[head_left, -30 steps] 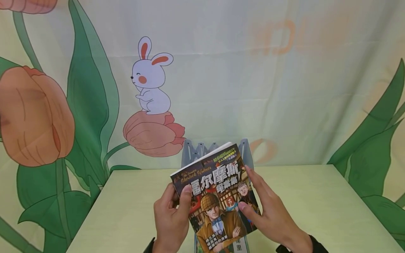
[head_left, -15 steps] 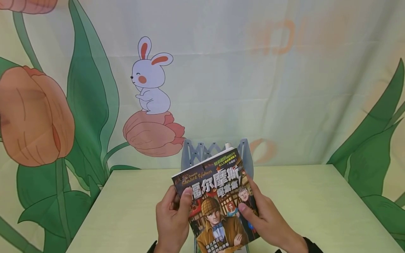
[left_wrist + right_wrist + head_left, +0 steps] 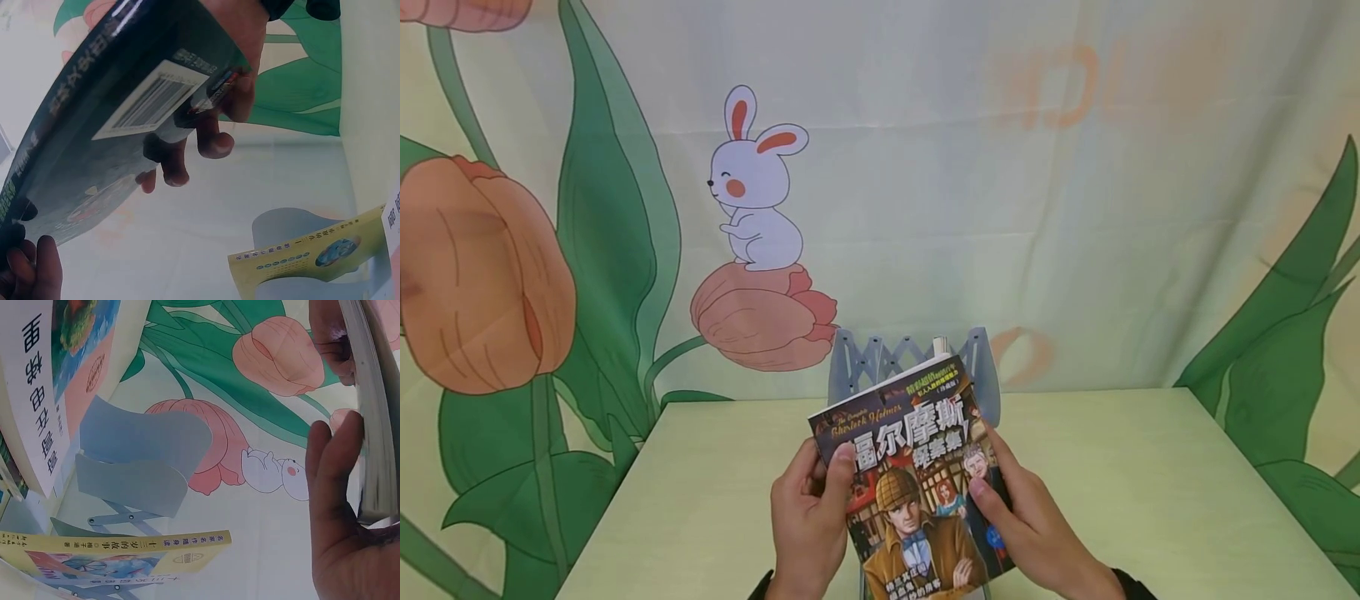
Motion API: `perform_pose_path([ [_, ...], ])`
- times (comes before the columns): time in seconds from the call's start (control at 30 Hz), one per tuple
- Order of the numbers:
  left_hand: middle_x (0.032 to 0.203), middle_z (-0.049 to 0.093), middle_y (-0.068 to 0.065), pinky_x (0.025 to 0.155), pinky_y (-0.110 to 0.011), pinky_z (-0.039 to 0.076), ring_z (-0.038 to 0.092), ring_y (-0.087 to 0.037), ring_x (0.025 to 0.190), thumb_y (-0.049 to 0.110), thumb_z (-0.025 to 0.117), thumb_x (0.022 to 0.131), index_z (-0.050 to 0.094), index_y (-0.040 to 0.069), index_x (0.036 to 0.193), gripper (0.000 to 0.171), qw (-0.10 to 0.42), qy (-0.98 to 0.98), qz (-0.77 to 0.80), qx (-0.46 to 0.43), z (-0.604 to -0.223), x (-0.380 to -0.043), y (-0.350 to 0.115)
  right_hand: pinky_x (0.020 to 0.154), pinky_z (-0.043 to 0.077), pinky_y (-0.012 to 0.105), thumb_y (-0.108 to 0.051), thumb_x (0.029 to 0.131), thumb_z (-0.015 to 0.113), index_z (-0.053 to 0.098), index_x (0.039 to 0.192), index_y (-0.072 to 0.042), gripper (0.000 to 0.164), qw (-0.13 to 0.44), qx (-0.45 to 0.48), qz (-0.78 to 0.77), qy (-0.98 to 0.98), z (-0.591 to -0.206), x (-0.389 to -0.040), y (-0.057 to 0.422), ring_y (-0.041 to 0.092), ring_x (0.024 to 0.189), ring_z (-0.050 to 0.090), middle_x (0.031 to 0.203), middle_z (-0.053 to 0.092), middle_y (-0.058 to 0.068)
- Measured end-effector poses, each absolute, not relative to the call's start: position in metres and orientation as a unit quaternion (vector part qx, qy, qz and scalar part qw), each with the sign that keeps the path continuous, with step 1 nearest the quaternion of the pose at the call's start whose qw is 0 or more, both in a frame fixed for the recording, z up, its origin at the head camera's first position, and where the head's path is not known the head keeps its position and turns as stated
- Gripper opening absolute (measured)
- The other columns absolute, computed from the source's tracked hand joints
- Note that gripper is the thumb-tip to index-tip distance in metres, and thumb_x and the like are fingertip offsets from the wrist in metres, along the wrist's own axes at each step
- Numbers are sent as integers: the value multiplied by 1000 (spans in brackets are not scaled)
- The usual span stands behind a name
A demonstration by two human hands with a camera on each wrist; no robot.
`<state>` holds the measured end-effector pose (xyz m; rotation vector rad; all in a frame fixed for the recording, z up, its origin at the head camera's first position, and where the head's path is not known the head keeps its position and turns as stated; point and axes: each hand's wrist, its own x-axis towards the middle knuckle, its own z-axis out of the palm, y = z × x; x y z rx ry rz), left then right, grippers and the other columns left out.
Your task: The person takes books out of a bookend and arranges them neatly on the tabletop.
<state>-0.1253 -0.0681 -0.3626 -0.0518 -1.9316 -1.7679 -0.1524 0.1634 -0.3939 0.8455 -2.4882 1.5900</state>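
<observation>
Both hands hold a paperback Sherlock Holmes book [image 3: 910, 492], its front cover facing up and tilted in the head view. My left hand [image 3: 811, 517] grips the left edge, thumb on the cover and the other fingers behind. On the opposite edge, my right hand [image 3: 1037, 525] has its thumb on the cover too. The left wrist view shows the dark back cover with a white barcode label [image 3: 150, 100]. Page edges [image 3: 375, 456] face the right wrist camera. Behind the book stands a blue-grey expanding book rack [image 3: 841, 362], partly hidden by it.
A yellow book [image 3: 125, 550] stands upright in the rack. Nearer the person is a white-covered book [image 3: 37, 394] with a blue and green picture. The pale table [image 3: 685, 500] ends at a printed fabric backdrop [image 3: 910, 208] with tulips and a rabbit.
The held book has shifted slightly down toward the person, so more of the rack and a book top behind it show. My right hand moved a little down and left with it.
</observation>
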Motion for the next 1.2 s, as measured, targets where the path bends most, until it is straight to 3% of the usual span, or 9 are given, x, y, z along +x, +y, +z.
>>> perform_pose_path([
  [0.17,76,69,-11,54,-27,53,61,-7,60,12,59,98,68,4,108,16,264,-706,-656,-29,-364,-128,-68,78,57,28,-13,106,41,17,158,-30,60,25,274,551,-787,-395,-151,161,8,99,68,133,57,17],
  [0.37,68,60,-3,49,-26,46,51,-7,54,13,59,98,69,6,108,15,260,-707,-657,-31,-369,-131,-68,77,59,27,-12,105,44,24,154,-24,54,35,258,563,-784,-397,-151,159,10,101,68,136,54,23],
  [0.6,66,47,-1,49,-26,39,41,-5,54,17,54,101,66,9,112,18,232,-710,-664,-29,-373,-133,-70,84,57,27,-11,105,44,26,153,-21,52,72,245,566,-784,-400,-148,156,7,110,63,142,51,21],
  [0.83,106,67,-8,73,-25,53,62,-8,86,16,48,104,55,12,133,30,194,-707,-678,-43,-375,-133,-72,81,57,26,-7,103,45,30,151,-16,51,109,241,567,-780,-401,-145,153,5,104,63,133,57,20],
  [1.07,124,65,-17,83,-26,57,66,-8,103,18,49,104,41,16,147,43,153,-703,-692,-54,-383,-130,-72,77,58,28,-5,103,46,32,149,-12,49,130,227,574,-776,-402,-143,153,3,101,63,125,62,20],
  [1.2,126,64,-19,81,-27,57,66,-5,103,17,50,103,33,14,152,52,128,-708,-692,-60,-393,-127,-70,75,58,29,-5,103,45,32,149,-11,48,129,215,582,-773,-403,-143,152,4,100,64,125,61,21],
])
